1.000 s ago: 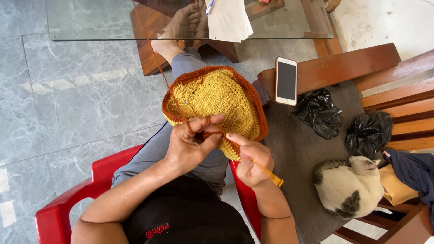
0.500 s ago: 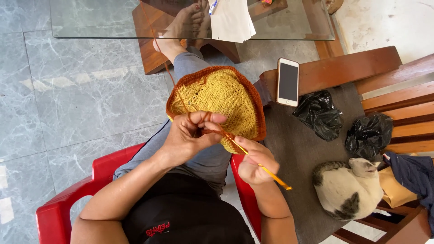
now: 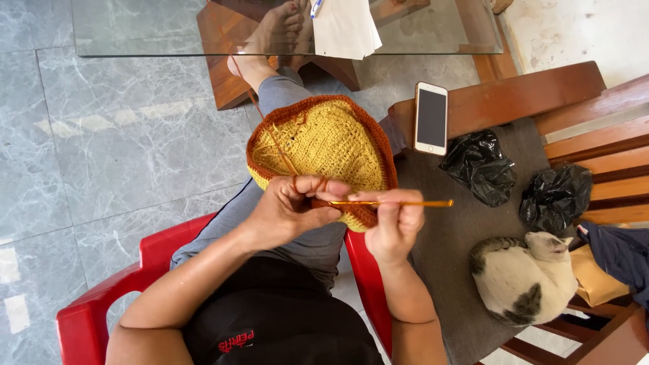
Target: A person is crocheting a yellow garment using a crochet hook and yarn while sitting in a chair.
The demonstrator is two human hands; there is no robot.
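A round crocheted piece [image 3: 331,145], yellow with an orange-brown border, rests over my lap. My left hand [image 3: 294,209] pinches its near edge, with an orange yarn strand [image 3: 274,138] running up over the fingers. My right hand [image 3: 395,220] grips a thin orange crochet hook [image 3: 405,203], held level and pointing left into the edge of the piece. Both hands meet at the rim nearest me.
I sit in a red plastic chair [image 3: 101,304]. A wooden bench [image 3: 514,101] to my right holds a phone [image 3: 430,118], two black plastic bags [image 3: 478,165] and a curled cat [image 3: 520,274]. A glass table [image 3: 169,30] with papers [image 3: 345,27] stands ahead over the tiled floor.
My right hand has swung the hook from slanting down-right to level, its tip at the piece's edge. The crocheted piece has shifted slightly under my left hand.
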